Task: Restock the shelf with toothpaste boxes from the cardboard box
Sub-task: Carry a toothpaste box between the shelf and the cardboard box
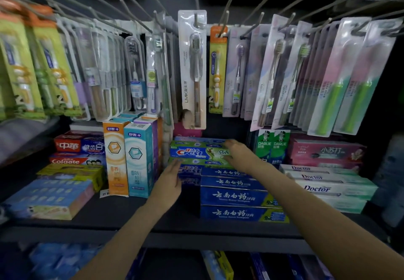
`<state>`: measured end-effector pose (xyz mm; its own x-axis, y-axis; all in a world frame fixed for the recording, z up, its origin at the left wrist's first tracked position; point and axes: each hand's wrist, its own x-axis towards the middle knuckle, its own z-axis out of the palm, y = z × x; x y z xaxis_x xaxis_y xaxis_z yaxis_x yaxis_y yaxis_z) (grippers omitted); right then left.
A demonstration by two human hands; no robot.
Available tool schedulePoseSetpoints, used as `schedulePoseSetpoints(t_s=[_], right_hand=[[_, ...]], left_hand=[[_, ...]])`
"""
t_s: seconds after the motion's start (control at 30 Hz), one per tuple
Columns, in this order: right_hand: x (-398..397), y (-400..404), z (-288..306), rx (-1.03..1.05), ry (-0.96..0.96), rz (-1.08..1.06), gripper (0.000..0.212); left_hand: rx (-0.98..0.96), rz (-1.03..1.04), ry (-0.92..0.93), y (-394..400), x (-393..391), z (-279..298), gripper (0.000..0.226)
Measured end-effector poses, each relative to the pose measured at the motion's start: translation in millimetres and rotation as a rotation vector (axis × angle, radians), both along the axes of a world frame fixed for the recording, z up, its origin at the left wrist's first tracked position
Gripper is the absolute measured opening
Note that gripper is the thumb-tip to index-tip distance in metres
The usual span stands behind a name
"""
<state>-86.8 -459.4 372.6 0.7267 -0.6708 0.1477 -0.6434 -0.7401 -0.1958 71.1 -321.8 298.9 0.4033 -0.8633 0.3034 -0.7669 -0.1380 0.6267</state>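
Observation:
A green and blue Crest toothpaste box (pixel 196 152) lies on top of a stack of Crest boxes at the middle of the dark shelf (pixel 122 214). My right hand (pixel 239 153) holds its right end, with fingers curled over the top edge. My left hand (pixel 169 182) rests with straight fingers against the left end of the blue Crest boxes (pixel 189 171) lower in the stack. The cardboard box is not in view.
Blue toothpaste boxes with white script (pixel 236 197) are stacked just right of the Crest pile. Upright orange and teal boxes (pixel 129 159) stand to its left. Doctor boxes (pixel 328 189) lie at the right. Toothbrush packs (pixel 192 69) hang from pegs above the shelf.

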Motion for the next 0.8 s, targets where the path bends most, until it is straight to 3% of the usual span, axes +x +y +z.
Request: schedulePoseSetpoints(t_s=[0.4, 0.8], right_hand=[[38.8, -24.3, -14.4, -0.172, 0.077, -0.078, 0.051], [39.9, -34.9, 5.2, 0.065, -0.045, -0.016, 0.034]], left_hand=[[0.021, -0.015, -0.352, -7.4, 12.3, -12.8, 0.065], [0.073, -0.014, -0.538, -10.2, 16.6, -14.6, 0.067]])
